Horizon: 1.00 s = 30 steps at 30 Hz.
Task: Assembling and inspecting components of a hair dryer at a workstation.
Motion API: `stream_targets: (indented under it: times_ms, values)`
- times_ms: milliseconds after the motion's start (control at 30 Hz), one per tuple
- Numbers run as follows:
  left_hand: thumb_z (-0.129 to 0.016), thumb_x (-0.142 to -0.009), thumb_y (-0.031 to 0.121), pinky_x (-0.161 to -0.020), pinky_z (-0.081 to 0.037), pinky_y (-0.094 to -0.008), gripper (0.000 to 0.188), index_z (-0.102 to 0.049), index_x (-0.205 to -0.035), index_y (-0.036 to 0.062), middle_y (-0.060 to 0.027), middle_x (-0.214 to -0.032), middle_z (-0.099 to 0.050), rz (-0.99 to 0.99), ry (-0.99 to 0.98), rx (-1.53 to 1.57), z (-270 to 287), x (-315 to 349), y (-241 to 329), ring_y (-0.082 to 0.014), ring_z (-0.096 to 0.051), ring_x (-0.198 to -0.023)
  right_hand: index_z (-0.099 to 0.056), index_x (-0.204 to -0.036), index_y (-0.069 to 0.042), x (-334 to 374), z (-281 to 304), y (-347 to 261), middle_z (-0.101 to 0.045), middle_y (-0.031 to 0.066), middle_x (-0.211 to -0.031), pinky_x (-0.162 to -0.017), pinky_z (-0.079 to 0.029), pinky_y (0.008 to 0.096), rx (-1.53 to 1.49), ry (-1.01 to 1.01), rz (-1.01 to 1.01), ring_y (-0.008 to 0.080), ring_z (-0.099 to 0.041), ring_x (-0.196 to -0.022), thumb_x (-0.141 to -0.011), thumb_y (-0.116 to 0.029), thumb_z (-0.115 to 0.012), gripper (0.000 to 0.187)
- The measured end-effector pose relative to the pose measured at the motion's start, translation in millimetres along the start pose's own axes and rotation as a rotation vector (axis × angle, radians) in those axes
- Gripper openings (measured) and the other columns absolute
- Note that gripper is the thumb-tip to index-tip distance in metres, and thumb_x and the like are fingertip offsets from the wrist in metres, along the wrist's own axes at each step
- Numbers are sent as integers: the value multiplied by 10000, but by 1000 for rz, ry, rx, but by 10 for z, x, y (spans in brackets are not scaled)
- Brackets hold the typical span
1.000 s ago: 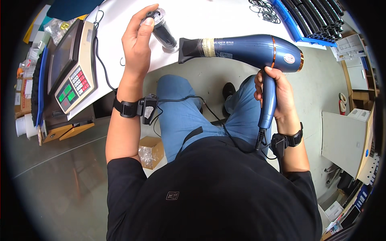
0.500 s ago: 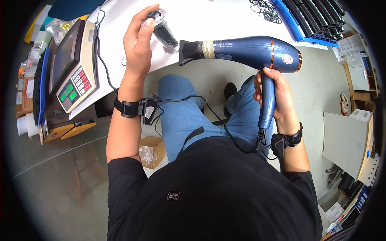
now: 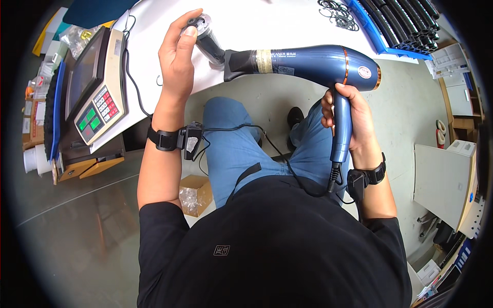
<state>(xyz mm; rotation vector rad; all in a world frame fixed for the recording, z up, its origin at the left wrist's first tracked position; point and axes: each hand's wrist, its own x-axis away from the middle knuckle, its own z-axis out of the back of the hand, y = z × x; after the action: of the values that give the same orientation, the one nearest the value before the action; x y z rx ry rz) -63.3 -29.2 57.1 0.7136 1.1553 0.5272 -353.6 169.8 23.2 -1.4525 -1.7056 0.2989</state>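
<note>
A blue hair dryer (image 3: 313, 60) with a copper ring and a tape band is gripped by its handle in my right hand (image 3: 357, 113). Its flat black nozzle (image 3: 239, 65) points left, right up against the lower end of a dark cylinder with pale end rings (image 3: 209, 45). I cannot tell whether the two touch. My left hand (image 3: 177, 54) holds the cylinder's upper end between thumb and fingers, tilting it over the white table (image 3: 277, 25). The dryer's cord (image 3: 335, 177) runs down from the handle toward my lap.
A scale (image 3: 95, 87) with a keypad stands at the left of the table. Several black rings (image 3: 341, 16) lie at the far right, beside a blue tray (image 3: 377, 43) of black tubes (image 3: 403, 20). An open cardboard box (image 3: 195, 195) with clear plastic sits below my left arm.
The hair dryer has shifted slightly left, bringing its nozzle closer to the cylinder. My left hand and the cylinder stay nearly in place.
</note>
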Motion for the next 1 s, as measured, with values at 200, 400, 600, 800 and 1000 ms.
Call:
stream_targets:
  times_ms: [200, 400, 600, 800, 1000]
  values:
    - [-451, -1056, 267, -1098, -394, -335, 465, -632, -1402, 15, -126, -1295, -675, 53, -23, -79, 10, 8, 30, -200, -591, -1213, -636, -812, -31, 9, -14, -44, -587, 60, -679, -510, -514, 292, -29, -62, -14, 163, -574, -478, -1002, -372, -609, 391]
    - [-453, -1056, 269, -1102, -393, -330, 471, -627, -1404, 4, -123, -1303, -672, 56, -27, -90, 21, 7, 43, -194, -589, -1216, -627, -805, -35, 28, -45, -96, -557, 51, -659, -528, -513, 293, -46, -119, -11, 157, -583, -474, -1007, -399, -581, 418]
    - [-451, -1055, 261, -1114, -383, -328, 471, -620, -1406, -5, -126, -1304, -669, 60, -39, -65, 19, 4, 57, -196, -584, -1226, -606, -816, -37, 45, -105, -145, -546, 53, -661, -537, -515, 301, -59, -158, 39, 154, -585, -473, -1014, -401, -562, 416]
    - [-499, -1057, 260, -1052, -437, -308, 419, -658, -1364, 23, -92, -1233, -688, 35, -28, -36, 23, -3, 73, -168, -605, -1148, -588, -825, -31, -20, -43, -158, -546, 59, -684, -551, -510, 299, -33, -264, 105, 160, -587, -492, -1005, -397, -569, 409]
    - [-486, -1058, 255, -1056, -439, -309, 425, -653, -1365, 14, -96, -1238, -687, 36, -15, -43, 20, -7, 79, -169, -607, -1151, -554, -906, -16, -213, 117, 121, -515, 79, -778, -557, -461, 312, 364, -214, 480, 193, -570, -604, -920, -409, -659, 407]
